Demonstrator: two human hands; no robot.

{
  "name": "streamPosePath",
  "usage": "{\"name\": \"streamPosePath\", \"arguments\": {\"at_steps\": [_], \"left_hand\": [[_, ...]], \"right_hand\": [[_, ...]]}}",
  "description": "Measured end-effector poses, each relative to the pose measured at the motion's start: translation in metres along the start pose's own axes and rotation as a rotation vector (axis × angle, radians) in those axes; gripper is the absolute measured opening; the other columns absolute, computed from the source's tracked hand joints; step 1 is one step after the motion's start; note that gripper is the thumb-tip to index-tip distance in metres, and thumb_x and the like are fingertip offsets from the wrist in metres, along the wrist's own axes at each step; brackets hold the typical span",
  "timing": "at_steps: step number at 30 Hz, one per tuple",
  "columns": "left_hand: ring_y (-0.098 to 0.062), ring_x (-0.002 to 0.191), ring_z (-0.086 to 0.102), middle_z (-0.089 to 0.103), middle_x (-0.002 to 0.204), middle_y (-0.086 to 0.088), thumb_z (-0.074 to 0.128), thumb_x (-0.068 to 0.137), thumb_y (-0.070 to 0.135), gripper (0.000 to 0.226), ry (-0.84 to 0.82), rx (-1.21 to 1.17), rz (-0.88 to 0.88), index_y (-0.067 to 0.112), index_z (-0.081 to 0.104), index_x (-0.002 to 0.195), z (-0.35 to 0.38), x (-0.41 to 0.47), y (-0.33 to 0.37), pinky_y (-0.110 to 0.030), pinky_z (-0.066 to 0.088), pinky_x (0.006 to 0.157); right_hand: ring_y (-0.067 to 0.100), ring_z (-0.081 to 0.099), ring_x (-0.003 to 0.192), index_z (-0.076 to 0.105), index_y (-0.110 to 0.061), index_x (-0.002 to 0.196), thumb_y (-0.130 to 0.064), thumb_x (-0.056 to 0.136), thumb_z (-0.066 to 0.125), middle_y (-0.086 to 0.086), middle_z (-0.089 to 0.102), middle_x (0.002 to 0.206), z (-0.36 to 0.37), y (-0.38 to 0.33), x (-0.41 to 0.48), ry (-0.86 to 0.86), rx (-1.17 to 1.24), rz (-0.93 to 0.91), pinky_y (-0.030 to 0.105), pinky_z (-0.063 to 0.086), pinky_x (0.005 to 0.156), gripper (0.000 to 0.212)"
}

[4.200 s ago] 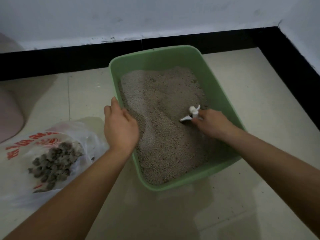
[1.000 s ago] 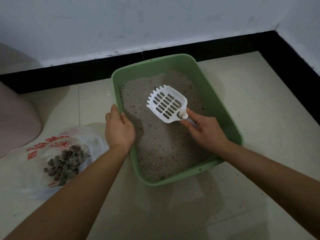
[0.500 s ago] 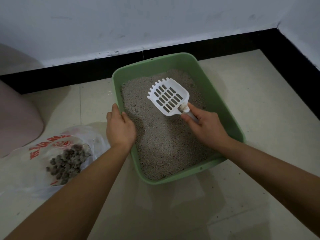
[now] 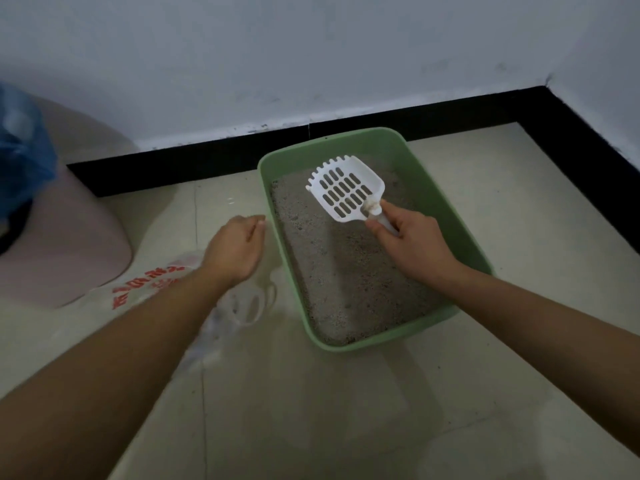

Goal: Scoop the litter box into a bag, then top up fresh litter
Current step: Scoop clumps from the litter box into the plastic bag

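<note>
My right hand (image 4: 412, 247) grips the white scoop (image 4: 346, 194) by its handle, raised over the far half of the green litter box (image 4: 481, 251), with one small crumb at its neck. The left hand (image 4: 235, 251) hangs loosely curled and empty, just left of the litter box, near the bag (image 4: 145, 284). The litter (image 4: 346, 271) looks clean: scooping nearly done, I judge; top-up not begun.

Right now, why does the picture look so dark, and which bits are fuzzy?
In the head view the light is dim; the left hand and the plastic bag under its forearm are smeared with blur; the scoop held by the right hand looks sharper.
</note>
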State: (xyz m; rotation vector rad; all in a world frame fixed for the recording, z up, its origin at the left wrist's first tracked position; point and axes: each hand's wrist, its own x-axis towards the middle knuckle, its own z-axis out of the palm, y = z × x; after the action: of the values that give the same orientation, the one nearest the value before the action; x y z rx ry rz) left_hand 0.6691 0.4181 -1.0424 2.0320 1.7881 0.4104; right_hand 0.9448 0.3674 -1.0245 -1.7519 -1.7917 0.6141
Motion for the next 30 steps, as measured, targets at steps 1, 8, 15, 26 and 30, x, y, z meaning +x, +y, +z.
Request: {"name": "streamPosePath", "arguments": {"at_steps": [1,8,15,26,30], "left_hand": [[-0.033,0.113,0.053,0.057,0.124,-0.014,0.040,0.100,0.021,0.036,-0.014,0.115,0.046,0.013,0.056,0.131,-0.018,-0.001,-0.017,-0.037,0.042,0.091],[-0.035,0.128,0.037,0.038,0.144,-0.014,0.064,0.086,0.038,0.071,-0.221,0.632,-0.237,0.019,0.029,0.145,-0.105,-0.046,-0.123,-0.046,0.036,0.102],[-0.027,0.105,0.056,0.057,0.122,-0.009,0.053,0.087,0.013,0.046,-0.214,0.618,-0.393,0.019,0.044,0.132,-0.117,-0.085,-0.172,-0.031,0.043,0.074],[-0.033,0.114,0.047,0.050,0.127,-0.015,0.052,0.089,0.030,0.046,0.053,0.517,-0.238,0.014,0.047,0.132,-0.096,-0.063,-0.108,-0.043,0.042,0.089],[-0.038,0.117,0.048,0.050,0.131,-0.019,0.046,0.095,0.036,0.048,0.161,0.113,-0.197,0.010,0.046,0.135,-0.058,-0.049,-0.045,-0.047,0.044,0.094]], "right_hand": [[0.003,0.055,0.060,0.057,-0.028,0.136,-0.038,0.101,0.049,-0.009,0.063,0.074,0.003,-0.012,-0.001,-0.002,0.019,-0.012,0.019,0.041,0.053,0.037],[0.027,0.062,0.074,0.030,-0.015,0.154,-0.026,0.100,0.048,0.014,0.070,0.096,0.057,-0.124,-0.011,-0.182,-0.059,-0.184,0.037,0.049,0.065,0.058],[0.034,0.057,0.094,0.010,-0.007,0.156,-0.005,0.099,0.037,0.022,0.053,0.119,0.127,-0.180,-0.047,-0.482,-0.746,-0.561,0.037,0.033,0.065,0.063],[0.034,0.061,0.105,0.030,-0.023,0.155,-0.026,0.102,0.044,0.016,0.061,0.130,0.053,-0.124,-0.023,-0.170,-0.298,-0.239,0.038,0.048,0.083,0.054],[0.027,0.060,0.090,0.031,-0.023,0.153,-0.019,0.100,0.047,0.014,0.064,0.120,-0.004,-0.066,-0.009,-0.063,-0.547,-0.021,0.037,0.052,0.075,0.055]]}}
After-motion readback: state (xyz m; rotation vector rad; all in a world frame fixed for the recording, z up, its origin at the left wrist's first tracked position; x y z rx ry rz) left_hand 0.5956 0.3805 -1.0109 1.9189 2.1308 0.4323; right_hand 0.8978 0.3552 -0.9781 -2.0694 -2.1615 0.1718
